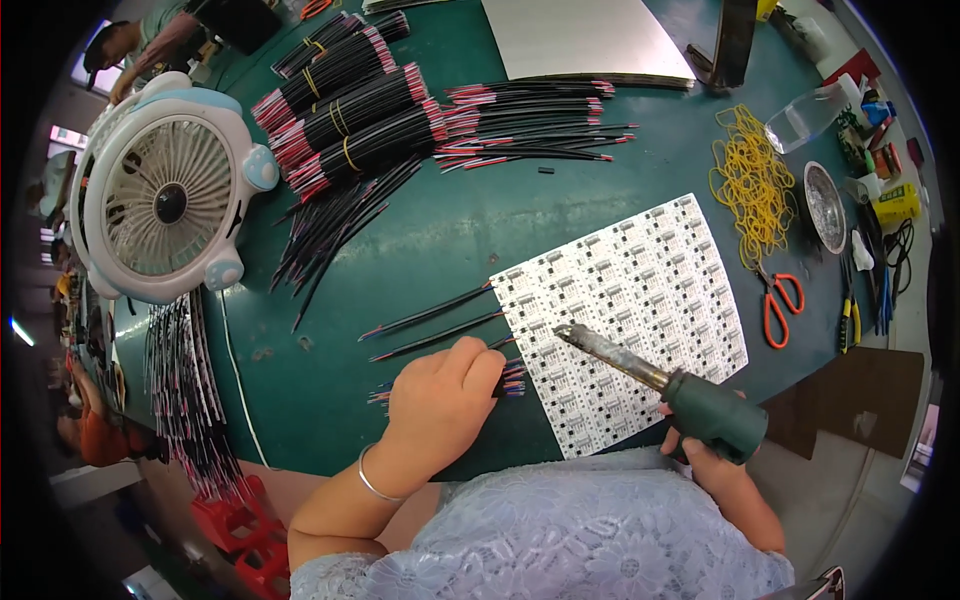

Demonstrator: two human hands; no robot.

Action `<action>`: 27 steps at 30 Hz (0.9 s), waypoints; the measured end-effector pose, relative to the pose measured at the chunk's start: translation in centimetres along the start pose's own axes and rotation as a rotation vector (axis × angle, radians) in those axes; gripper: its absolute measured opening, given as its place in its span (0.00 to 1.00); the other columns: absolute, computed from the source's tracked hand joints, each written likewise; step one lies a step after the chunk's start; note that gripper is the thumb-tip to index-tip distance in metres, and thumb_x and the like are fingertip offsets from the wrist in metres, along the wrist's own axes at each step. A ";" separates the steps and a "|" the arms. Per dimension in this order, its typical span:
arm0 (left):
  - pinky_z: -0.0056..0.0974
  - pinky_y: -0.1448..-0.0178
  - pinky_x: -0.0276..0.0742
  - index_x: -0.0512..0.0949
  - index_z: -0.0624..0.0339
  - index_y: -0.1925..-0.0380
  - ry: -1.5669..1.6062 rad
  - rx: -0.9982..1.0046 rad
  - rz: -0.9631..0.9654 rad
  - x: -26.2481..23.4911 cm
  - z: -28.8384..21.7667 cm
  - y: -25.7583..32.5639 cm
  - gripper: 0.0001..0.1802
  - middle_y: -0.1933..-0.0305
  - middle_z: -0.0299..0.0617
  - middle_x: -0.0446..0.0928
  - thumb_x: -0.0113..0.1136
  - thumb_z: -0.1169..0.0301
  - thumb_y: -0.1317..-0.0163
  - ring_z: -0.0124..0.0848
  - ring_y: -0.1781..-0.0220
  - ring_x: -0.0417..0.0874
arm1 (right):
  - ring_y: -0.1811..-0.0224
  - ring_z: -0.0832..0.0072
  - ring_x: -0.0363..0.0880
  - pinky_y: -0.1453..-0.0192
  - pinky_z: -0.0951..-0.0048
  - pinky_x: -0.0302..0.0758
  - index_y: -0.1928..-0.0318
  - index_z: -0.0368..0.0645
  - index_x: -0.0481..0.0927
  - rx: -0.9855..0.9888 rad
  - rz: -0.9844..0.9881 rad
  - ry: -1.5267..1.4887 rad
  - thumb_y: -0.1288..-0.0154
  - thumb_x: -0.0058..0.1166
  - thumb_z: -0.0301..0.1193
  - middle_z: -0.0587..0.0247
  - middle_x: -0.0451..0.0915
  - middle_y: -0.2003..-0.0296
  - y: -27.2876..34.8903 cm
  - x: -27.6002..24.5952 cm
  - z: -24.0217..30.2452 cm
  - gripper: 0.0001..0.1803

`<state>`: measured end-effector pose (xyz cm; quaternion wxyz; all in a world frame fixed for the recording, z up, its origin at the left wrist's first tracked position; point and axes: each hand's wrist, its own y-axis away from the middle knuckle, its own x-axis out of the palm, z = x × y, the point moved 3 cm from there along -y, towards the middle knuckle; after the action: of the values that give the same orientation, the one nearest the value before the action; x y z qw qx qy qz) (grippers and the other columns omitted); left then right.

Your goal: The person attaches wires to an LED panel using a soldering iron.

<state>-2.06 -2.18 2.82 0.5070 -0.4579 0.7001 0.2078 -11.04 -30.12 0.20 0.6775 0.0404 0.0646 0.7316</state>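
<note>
fan (165, 190): green table (325, 385), left edge
room: green showing right of fan
left hand (438, 402): pinching black wires (513, 384), near edge
board sheet (635, 285): corner at near edge
soldering iron (715, 412): tip over sheet
right hand (712, 466): wrapped round iron, partly hidden

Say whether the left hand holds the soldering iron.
No: the right hand grips the soldering iron by its green handle, while the left hand is at some wires.
</note>
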 end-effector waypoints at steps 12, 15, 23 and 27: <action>0.35 0.77 0.65 0.79 0.58 0.68 -0.020 0.142 -0.070 1.5 0.2 0.5 0.12 0.79 0.36 0.67 0.60 0.75 0.57 0.32 0.79 0.72 | 0.75 0.79 0.79 0.61 0.75 0.72 0.56 0.38 0.75 -0.276 0.248 0.637 0.43 0.54 0.26 0.65 0.78 0.71 -0.8 1.2 2.4 0.13; 0.35 0.77 0.65 0.79 0.59 0.68 -0.017 0.134 -0.050 1.5 0.2 0.5 0.11 0.78 0.36 0.67 0.60 0.75 0.57 0.32 0.78 0.72 | 0.75 0.78 0.79 0.57 0.72 0.71 0.57 0.39 0.76 -0.276 0.248 0.698 0.44 0.54 0.26 0.64 0.78 0.71 -0.8 1.3 2.6 0.12; 0.35 0.77 0.66 0.79 0.59 0.68 -0.009 0.120 -0.033 1.5 0.3 0.5 0.11 0.78 0.37 0.65 0.60 0.76 0.55 0.32 0.79 0.71 | 0.61 0.63 0.74 0.54 0.64 0.70 0.59 0.44 0.81 -0.220 0.190 0.701 0.49 0.57 0.27 0.63 0.80 0.64 -0.8 1.5 2.5 0.14; 0.36 0.77 0.67 0.79 0.59 0.68 0.002 0.102 -0.025 1.5 0.3 0.5 0.10 0.78 0.38 0.65 0.60 0.76 0.55 0.33 0.79 0.72 | 0.63 0.60 0.75 0.56 0.63 0.71 0.60 0.45 0.81 -0.178 0.289 0.716 0.50 0.56 0.28 0.62 0.80 0.62 -1.6 1.5 2.9 0.13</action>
<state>-2.42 -2.43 1.25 0.5317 -0.4405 0.7043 0.1650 -9.16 -28.42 2.82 0.5031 -0.2677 0.2269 0.7898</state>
